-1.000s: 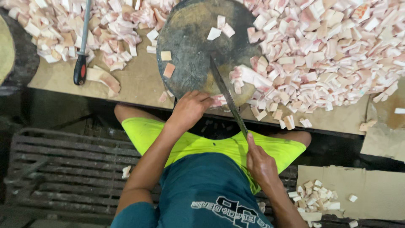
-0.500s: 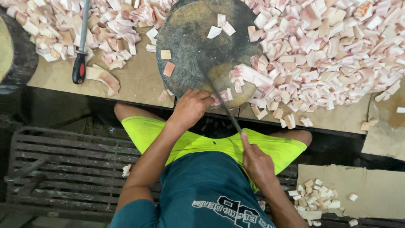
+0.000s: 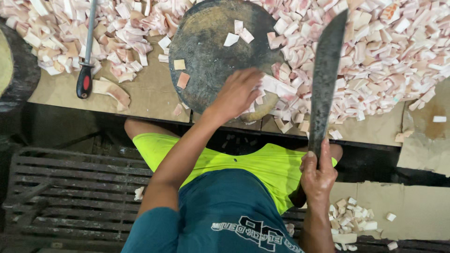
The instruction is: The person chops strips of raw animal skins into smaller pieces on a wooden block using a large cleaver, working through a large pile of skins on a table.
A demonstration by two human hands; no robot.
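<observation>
My right hand [image 3: 318,174] grips the handle of a long dark cleaver [image 3: 325,77], its blade raised and pointing away over the heap of pink-white meat pieces [image 3: 375,51]. My left hand [image 3: 239,93] reaches forward to the near right edge of the round dark chopping block [image 3: 206,51], fingers resting on a strip of meat [image 3: 276,86] at the block's rim. A few small cut pieces lie scattered on the block's top.
A sharpening steel with a black and red handle [image 3: 86,61] lies on the cardboard-covered table at left, among more cut pieces [image 3: 70,33]. Another dark round block [image 3: 16,65] sits at the far left edge. A slatted bench [image 3: 70,187] and scraps on cardboard [image 3: 356,218] lie below.
The cleaver has swung up from lying low across the block's edge to raised over the meat pile at right. My left hand moved forward onto the strip at the block's rim.
</observation>
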